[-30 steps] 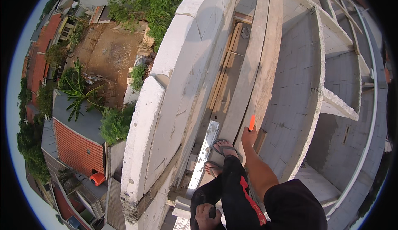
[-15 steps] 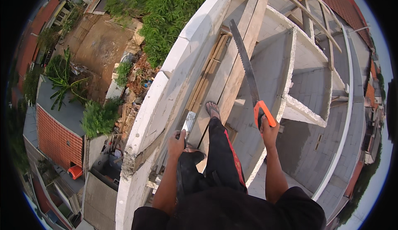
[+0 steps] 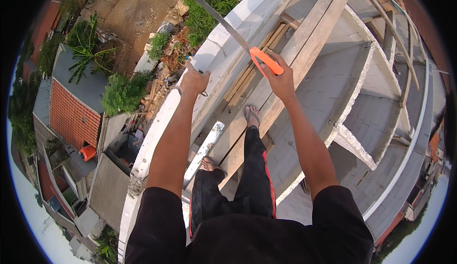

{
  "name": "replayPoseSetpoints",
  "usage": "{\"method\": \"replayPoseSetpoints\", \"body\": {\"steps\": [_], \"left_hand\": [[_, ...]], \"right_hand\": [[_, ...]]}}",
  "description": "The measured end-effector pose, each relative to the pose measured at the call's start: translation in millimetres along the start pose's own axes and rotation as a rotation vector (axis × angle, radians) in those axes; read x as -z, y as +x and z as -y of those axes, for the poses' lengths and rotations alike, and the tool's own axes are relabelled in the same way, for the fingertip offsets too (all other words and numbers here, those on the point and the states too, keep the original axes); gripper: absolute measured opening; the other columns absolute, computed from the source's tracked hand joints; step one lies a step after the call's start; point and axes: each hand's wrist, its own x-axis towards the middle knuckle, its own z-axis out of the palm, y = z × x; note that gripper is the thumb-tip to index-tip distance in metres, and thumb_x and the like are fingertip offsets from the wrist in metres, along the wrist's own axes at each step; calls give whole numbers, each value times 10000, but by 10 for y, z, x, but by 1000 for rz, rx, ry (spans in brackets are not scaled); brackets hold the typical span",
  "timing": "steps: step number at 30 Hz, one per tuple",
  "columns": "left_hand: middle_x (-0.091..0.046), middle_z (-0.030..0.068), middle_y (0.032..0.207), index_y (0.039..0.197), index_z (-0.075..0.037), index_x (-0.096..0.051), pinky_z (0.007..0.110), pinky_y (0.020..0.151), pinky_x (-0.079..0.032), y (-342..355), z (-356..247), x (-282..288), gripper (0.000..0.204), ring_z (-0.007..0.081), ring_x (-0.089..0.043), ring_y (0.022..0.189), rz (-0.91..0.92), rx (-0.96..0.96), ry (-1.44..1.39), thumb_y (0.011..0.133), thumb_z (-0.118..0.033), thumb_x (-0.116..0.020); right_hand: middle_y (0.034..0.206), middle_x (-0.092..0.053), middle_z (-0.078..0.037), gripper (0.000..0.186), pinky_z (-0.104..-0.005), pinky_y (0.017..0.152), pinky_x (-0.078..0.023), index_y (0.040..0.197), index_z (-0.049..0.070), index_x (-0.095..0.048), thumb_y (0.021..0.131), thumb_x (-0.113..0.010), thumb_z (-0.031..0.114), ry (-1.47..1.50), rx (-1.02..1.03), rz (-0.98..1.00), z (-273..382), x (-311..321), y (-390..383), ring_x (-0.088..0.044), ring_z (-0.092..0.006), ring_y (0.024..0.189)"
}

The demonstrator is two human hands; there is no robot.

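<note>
My right hand [image 3: 282, 79] is closed round the orange handle of a hand saw [image 3: 228, 28]. Its long toothed blade points up and left, across the top of the white wall [image 3: 216, 49]. Over that wall, further left, my left hand [image 3: 194, 80] is closed with the arm stretched forward. A dark, curved bit shows beside its fingers, but I cannot make out what it belongs to. Both my feet, in sandals, stand on wooden planks [image 3: 281, 69]. A silvery metal bar [image 3: 203, 152] lies along the planks by my left foot.
Left of the wall is a drop to tiled roofs [image 3: 75, 114], bushes and rubble [image 3: 173, 54]. To the right, rough-edged block partitions [image 3: 352, 83] rise from a lower grey surface. Thin wooden strips [image 3: 247, 76] lie between planks and wall.
My left hand has moved from low by the metal bar up and forward over the wall. My right hand has carried the saw up and left, tilting its blade further left.
</note>
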Motion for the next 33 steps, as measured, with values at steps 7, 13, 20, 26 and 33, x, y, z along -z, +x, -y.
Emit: {"method": "replayPoseSetpoints", "body": {"steps": [7, 13, 20, 26, 33], "left_hand": [[-719, 296, 1248, 1692, -19, -118, 482, 1027, -540, 304, -144, -203, 1067, 424, -700, 1175, 90, 128, 77, 919, -497, -678], [-708, 327, 1235, 1701, -62, -114, 502, 1037, -528, 312, -233, -161, 1068, 457, -687, 1171, 134, 178, 109, 909, -503, -679], [-737, 306, 1165, 1686, 11, -74, 481, 965, -572, 313, -367, -64, 1054, 422, -729, 1086, 171, 180, 186, 942, -450, -661], [-740, 309, 1151, 1680, 30, -56, 470, 968, -574, 306, -399, -80, 1050, 420, -735, 1071, 189, 180, 178, 947, -420, -659], [-731, 324, 1157, 1678, 31, -60, 482, 979, -566, 357, -372, -102, 1061, 443, -725, 1083, 184, 174, 204, 939, -430, -666]], "right_hand": [[971, -786, -100, 325, -301, 736, -547, 1286, 13, -730, 995, -742, 158, -22, -77, 195, -358, 2, 630, -680, -116, 816], [934, -785, -109, 374, -292, 719, -553, 1333, 44, -715, 982, -758, 163, -2, -73, 265, -537, -3, 801, -693, -126, 766], [842, -753, -97, 450, -282, 687, -550, 1383, 41, -685, 954, -775, 139, -114, -134, 279, -716, 426, 540, -676, -139, 693], [844, -746, -87, 438, -265, 654, -520, 1371, 20, -688, 954, -769, 122, -91, -156, 249, -442, 724, 568, -646, -95, 701], [860, -756, -77, 386, -265, 660, -524, 1342, 8, -706, 974, -749, 116, 74, -106, 245, -532, 77, 1221, -653, -92, 723]]}}
